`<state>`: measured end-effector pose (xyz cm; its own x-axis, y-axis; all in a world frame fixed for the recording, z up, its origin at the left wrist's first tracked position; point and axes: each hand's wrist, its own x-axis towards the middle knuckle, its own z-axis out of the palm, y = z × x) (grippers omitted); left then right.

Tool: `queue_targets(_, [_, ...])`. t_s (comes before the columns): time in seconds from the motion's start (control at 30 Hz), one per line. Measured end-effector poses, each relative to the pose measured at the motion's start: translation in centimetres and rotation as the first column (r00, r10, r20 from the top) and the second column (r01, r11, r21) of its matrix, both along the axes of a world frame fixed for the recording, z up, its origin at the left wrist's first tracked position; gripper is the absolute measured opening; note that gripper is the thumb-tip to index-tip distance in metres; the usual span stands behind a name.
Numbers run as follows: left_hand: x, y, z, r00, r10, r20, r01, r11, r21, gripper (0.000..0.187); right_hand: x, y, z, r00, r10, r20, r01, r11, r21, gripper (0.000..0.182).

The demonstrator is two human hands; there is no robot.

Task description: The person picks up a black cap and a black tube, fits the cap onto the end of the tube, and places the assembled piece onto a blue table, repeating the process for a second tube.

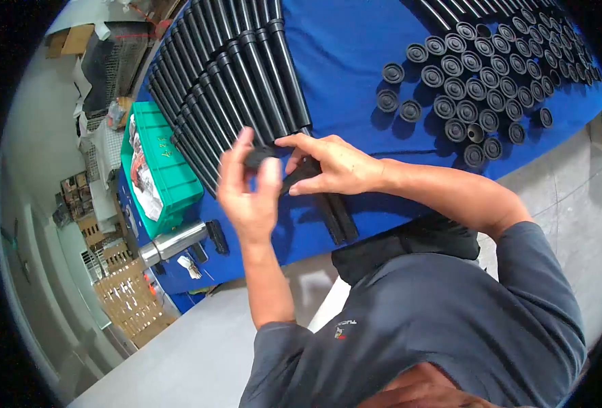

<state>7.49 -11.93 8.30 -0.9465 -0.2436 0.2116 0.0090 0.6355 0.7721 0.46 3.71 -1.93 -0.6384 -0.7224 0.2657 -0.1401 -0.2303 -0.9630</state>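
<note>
My left hand is raised over the blue cloth with a dark round cap between its thumb and fingers. Close beside it, my right hand curls its thumb and fingers around the end of a black tube. Under and past the right hand, a pair of black tube ends points toward my body. Beyond both hands lie long rows of black tubes, side by side. Many black round caps stand spread to the right of them.
A green crate with plastic-wrapped items sits at the left table edge. Near it are a steel cylinder and a small black object. Black fabric hangs at the front edge. More tubes lie at the far right.
</note>
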Motion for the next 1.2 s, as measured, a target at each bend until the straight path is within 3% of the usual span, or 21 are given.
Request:
queue_targets(0.07, [-2.5, -1.2, 1.3, 0.994, -0.043, -0.101, 0.035, 0.996, -0.082, 0.035, 0.0, 0.1, -0.1, 0.999, 0.023, -0.024, -0.022, 1.000, 0.022, 0.061])
queue_targets(0.2, [-8.8, 0.4, 0.8, 0.961, -0.262, 0.090, 0.267, 0.962, -0.055, 0.039, 0.1, -0.4, -1.1, 0.990, 0.013, -0.138, -0.017, 1.000, -0.026, 0.047])
queue_targets(0.37, [-15.2, 2.9, -3.9, 0.732, -0.589, 0.343, 0.676, 0.692, -0.253, 0.038, 0.0, -0.3, -1.3, 0.989, 0.044, -0.141, -0.045, 0.999, 0.001, 0.045])
queue_targets(0.47, [-16.9, 4.3, -5.7, 0.650, -0.613, 0.449, 0.759, 0.548, -0.351, 0.041, -0.1, -0.1, -0.8, 0.990, 0.031, -0.136, -0.036, 0.999, -0.031, 0.042])
queue_targets(0.53, [-17.2, 4.7, -5.9, 0.627, -0.585, 0.515, 0.776, 0.527, -0.347, 0.052, -0.1, -0.1, -0.7, 0.993, 0.033, -0.116, -0.038, 0.999, -0.036, 0.043])
queue_targets(0.63, [-16.3, 4.6, -3.8, 0.659, -0.580, 0.479, 0.750, 0.553, -0.362, 0.065, -0.1, 0.0, -1.0, 0.991, 0.020, -0.136, -0.025, 0.999, -0.042, 0.044])
queue_targets(0.67, [-15.6, 4.2, -2.5, 0.717, -0.580, 0.388, 0.697, 0.604, -0.385, 0.065, -0.2, 0.0, -1.1, 0.989, 0.010, -0.145, -0.018, 0.999, -0.051, 0.044])
queue_targets(0.8, [-9.9, 1.5, 1.2, 0.943, -0.333, 0.023, 0.334, 0.939, -0.084, 0.030, -0.2, -0.1, -1.1, 0.991, -0.006, -0.130, -0.002, 0.998, -0.062, 0.045])
queue_targets(0.9, [-2.6, -1.5, 0.5, 0.978, -0.145, -0.150, 0.145, 0.989, -0.011, 0.011, -0.3, -0.4, -1.6, 0.992, -0.019, -0.121, 0.009, 0.996, -0.085, 0.045])
queue_targets(0.93, [-0.3, -2.2, -0.6, 0.986, -0.090, -0.144, 0.092, 0.996, 0.011, 0.011, -0.2, -0.6, -1.8, 0.992, -0.030, -0.122, 0.018, 0.995, -0.097, 0.045])
queue_targets(1.0, [3.8, -4.1, -3.3, 0.995, -0.096, -0.042, 0.097, 0.995, 0.019, 0.034, -0.2, -0.5, -1.6, 0.993, -0.031, -0.112, 0.023, 0.997, -0.070, 0.044])
queue_targets(1.07, [6.0, -4.2, -5.1, 0.994, -0.070, 0.089, 0.091, 0.962, -0.259, 0.052, -0.3, -0.4, -1.4, 0.993, -0.007, -0.116, 0.006, 1.000, -0.009, 0.045])
queue_targets(1.13, [6.6, -2.7, -6.1, 0.989, 0.021, 0.147, 0.039, 0.917, -0.397, 0.052, -0.1, -0.4, -1.3, 0.995, -0.012, -0.101, 0.010, 1.000, -0.021, 0.046])
queue_targets(1.2, [6.4, -2.6, -7.6, 0.988, 0.062, 0.143, -0.001, 0.920, -0.393, 0.048, -0.3, -0.7, -1.7, 0.990, -0.049, -0.136, 0.040, 0.997, -0.067, 0.047])
